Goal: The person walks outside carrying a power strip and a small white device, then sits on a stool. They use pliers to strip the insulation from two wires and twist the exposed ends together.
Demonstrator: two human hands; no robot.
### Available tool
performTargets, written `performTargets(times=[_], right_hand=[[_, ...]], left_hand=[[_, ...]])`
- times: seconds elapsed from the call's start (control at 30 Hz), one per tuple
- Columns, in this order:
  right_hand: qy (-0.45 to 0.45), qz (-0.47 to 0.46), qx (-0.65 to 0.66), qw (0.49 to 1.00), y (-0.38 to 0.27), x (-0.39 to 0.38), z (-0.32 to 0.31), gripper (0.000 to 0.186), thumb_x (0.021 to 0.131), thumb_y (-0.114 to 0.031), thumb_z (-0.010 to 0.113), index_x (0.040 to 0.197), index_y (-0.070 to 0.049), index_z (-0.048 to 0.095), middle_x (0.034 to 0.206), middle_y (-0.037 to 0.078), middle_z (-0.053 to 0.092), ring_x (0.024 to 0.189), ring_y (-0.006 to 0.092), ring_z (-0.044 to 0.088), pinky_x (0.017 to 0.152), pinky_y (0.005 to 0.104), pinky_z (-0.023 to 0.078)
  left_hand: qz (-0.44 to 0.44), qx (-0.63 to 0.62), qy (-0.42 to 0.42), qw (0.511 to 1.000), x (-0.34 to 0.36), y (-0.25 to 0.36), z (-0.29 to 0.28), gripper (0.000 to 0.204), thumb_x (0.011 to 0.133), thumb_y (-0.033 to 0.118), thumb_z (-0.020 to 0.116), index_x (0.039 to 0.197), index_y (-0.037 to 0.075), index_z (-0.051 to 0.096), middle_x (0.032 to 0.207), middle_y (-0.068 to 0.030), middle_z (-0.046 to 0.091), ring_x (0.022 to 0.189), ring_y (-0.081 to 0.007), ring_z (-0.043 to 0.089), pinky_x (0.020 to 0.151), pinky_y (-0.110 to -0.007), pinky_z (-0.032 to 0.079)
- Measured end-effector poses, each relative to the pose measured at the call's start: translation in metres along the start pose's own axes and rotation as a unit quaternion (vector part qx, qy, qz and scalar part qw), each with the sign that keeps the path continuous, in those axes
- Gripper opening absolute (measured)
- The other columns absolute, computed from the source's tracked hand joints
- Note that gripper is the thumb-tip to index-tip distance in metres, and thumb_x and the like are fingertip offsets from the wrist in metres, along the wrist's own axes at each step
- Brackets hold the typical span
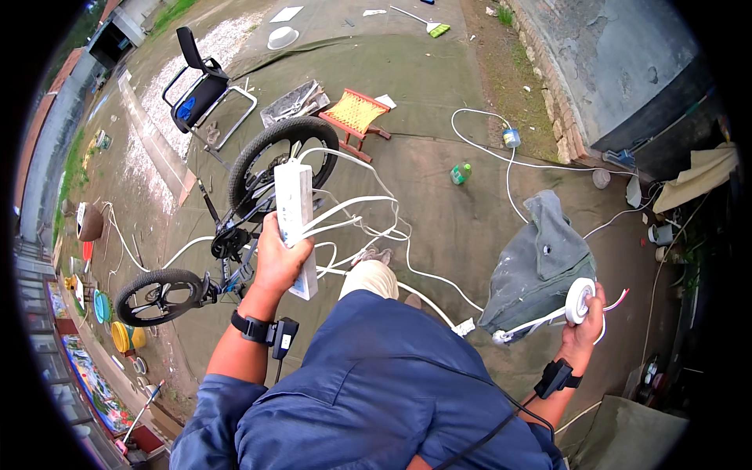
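Note:
My left hand (276, 262) is wrapped round a long white power strip (293, 192), held upright in front of the bicycle. White cords (348, 205) run from the strip and loop down to the ground. On the right, my right hand (583, 329) grips a white roll of tape (580, 299). A white cable (540, 321) passes by that hand, and its thin red and white wire ends (619, 301) stick out beyond the fingers. Behind the roll lies a grey cloth (533, 262) draped over something hidden. A white plug-like piece (464, 327) rests left of the cloth.
A bicycle (235, 235) lies on its side at the left. Beyond it stand a black chair (205, 92), a grey tray (296, 102) and an orange woven stool (356, 114). A green bottle (460, 173) lies on the ground sheet; a white hose-like line (548, 166) crosses the right.

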State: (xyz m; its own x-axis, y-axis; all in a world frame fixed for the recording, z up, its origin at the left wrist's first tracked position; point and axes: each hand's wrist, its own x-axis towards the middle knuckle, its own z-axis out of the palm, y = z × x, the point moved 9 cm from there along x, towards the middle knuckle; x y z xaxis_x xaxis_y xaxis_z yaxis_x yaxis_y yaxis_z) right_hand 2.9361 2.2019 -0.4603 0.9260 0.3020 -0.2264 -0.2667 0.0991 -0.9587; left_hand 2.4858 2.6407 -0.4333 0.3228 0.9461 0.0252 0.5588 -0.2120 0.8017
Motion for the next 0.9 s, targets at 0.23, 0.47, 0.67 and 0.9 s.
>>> performTargets(times=[0.23,0.47,0.67,0.9], right_hand=[[-0.004,-0.097,0.049,0.994,-0.059,0.185,0.12,0.046,0.085,-0.013,0.055,0.128,0.004,0.055,0.107,0.01,0.063,0.098,0.0202,0.062,0.087,0.0327,0.05],[-0.061,-0.092,0.083,0.99,-0.106,0.389,0.244,0.054,0.087,-0.017,0.055,0.136,0.002,0.051,0.117,0.01,0.064,0.108,0.023,0.062,0.094,0.0351,0.048],[-0.078,-0.099,0.057,0.99,-0.143,0.535,0.375,0.051,0.088,-0.021,0.055,0.134,0.001,0.052,0.108,0.007,0.065,0.096,0.018,0.063,0.079,0.0299,0.049],[-0.202,-0.063,0.071,0.975,-0.13,0.707,0.549,0.048,0.089,-0.018,0.054,0.132,0.001,0.053,0.104,0.007,0.066,0.088,0.0161,0.063,0.073,0.0275,0.049]], left_hand=[[0.019,-0.068,0.001,0.998,0.184,0.042,0.077,0.059,0.075,0.018,0.069,0.125,-0.004,0.049,0.111,-0.0121,0.061,0.1,-0.0192,0.06,0.09,-0.034,0.049],[-0.01,-0.12,0.003,0.993,0.393,0.054,0.133,0.059,0.076,0.016,0.07,0.126,-0.004,0.048,0.112,-0.0106,0.06,0.101,-0.0159,0.058,0.091,-0.031,0.047],[0.048,-0.18,0.042,0.982,0.559,0.139,0.123,0.062,0.078,0.017,0.07,0.132,-0.002,0.045,0.116,-0.0094,0.06,0.105,-0.016,0.058,0.094,-0.031,0.046],[0.135,-0.185,0.142,0.963,0.746,0.199,0.092,0.054,0.079,0.012,0.069,0.126,-0.004,0.048,0.108,-0.0089,0.063,0.096,-0.0141,0.06,0.087,-0.03,0.049]])
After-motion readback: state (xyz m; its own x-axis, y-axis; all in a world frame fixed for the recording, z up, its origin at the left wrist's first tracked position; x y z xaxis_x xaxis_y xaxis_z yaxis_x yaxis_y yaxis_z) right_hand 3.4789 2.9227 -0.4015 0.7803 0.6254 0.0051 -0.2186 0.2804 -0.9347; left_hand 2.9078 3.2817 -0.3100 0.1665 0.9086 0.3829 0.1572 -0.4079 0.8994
